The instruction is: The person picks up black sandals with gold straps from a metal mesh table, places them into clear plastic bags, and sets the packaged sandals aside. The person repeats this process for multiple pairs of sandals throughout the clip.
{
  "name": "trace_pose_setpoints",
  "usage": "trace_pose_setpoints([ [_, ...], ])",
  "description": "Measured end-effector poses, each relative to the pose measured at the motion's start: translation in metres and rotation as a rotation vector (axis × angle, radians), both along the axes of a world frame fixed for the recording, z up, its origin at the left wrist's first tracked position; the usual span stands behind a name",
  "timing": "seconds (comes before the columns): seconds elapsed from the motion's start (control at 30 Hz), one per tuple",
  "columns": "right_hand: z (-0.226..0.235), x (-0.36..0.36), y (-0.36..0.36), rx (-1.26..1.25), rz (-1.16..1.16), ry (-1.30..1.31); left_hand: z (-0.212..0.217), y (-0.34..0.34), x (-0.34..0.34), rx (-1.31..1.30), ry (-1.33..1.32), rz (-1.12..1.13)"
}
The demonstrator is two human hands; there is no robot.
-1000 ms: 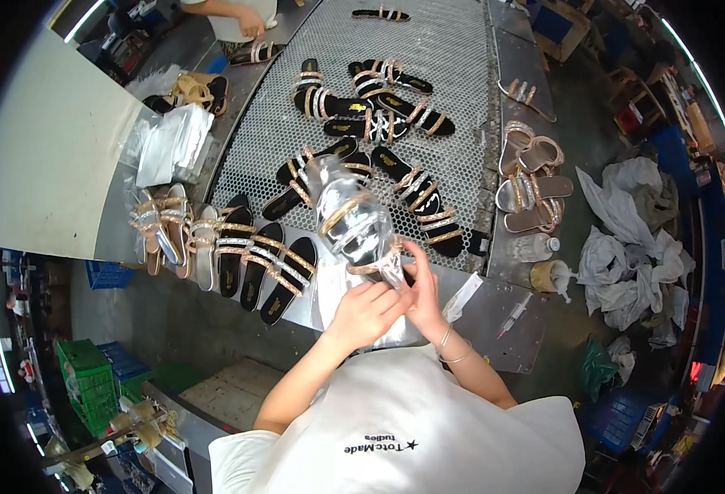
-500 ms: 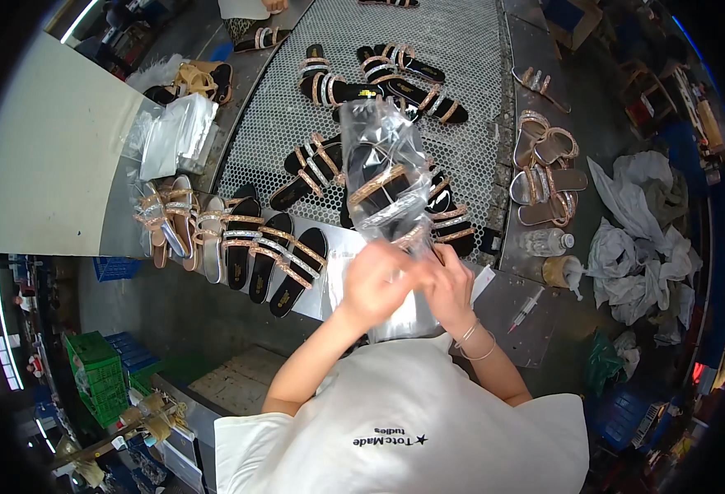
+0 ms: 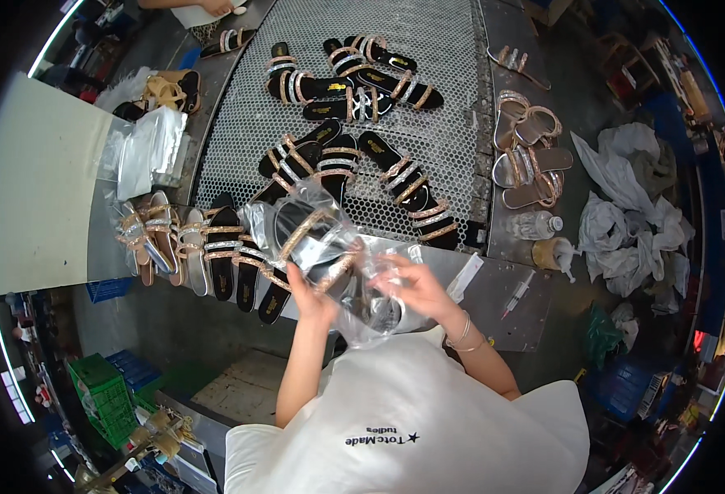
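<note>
A clear plastic bag [image 3: 364, 328] with a sandal [image 3: 303, 234] inside is held in front of my chest, tilted to the upper left. Gold glittery straps show through the film. My left hand [image 3: 313, 298] grips the bagged sandal from its left side, thumb over the film. On the other side, my right hand [image 3: 416, 286] has its bent fingers at the bag's edge, pinching the film; the fingertips are slightly blurred. Just beyond lie black-soled sandals [image 3: 399, 173] with gold and silver straps on the perforated metal tabletop [image 3: 239, 173].
A row of sandals [image 3: 222, 255] lines the left front edge, near a stack of clear bags [image 3: 152, 152]. Along the right ledge are more sandals [image 3: 535, 156], a plastic bottle [image 3: 534, 224], a tape roll [image 3: 552, 253] and a syringe [image 3: 516, 295]. Another person's hand [image 3: 217, 6] shows far left.
The bagged sandal has come down and left, closer to my body, and tilted. My left hand has moved from the bag's near end to the sandal's side. My hands have moved apart.
</note>
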State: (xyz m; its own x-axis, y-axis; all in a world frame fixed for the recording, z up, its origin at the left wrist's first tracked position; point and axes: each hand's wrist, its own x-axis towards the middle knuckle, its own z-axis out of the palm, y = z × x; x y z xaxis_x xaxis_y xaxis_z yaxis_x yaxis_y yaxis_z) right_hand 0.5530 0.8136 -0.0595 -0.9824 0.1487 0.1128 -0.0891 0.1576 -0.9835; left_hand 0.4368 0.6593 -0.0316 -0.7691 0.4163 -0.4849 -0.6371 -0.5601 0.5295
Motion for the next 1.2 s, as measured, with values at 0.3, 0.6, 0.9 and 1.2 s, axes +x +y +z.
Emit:
trace_pose_setpoints([
  [0.3, -0.160, -0.054, 0.073, -0.863, -0.988, -0.693, -0.071, -0.038, -0.011, -0.037, -0.201, 0.176],
  [0.6, -0.123, -0.114, 0.239, 0.245, -1.187, -0.096, -0.052, -0.050, -0.040, 0.162, -0.160, 0.203],
  [0.9, 0.149, -0.050, 0.198, 0.851, -1.016, -0.014, -0.026, -0.021, -0.037, 0.113, 0.030, -0.144],
  [1.2, 0.271, -0.057, 0.097, 0.789, -0.323, 0.002, -0.041, 0.020, -0.004, 0.222, 0.131, -0.414],
])
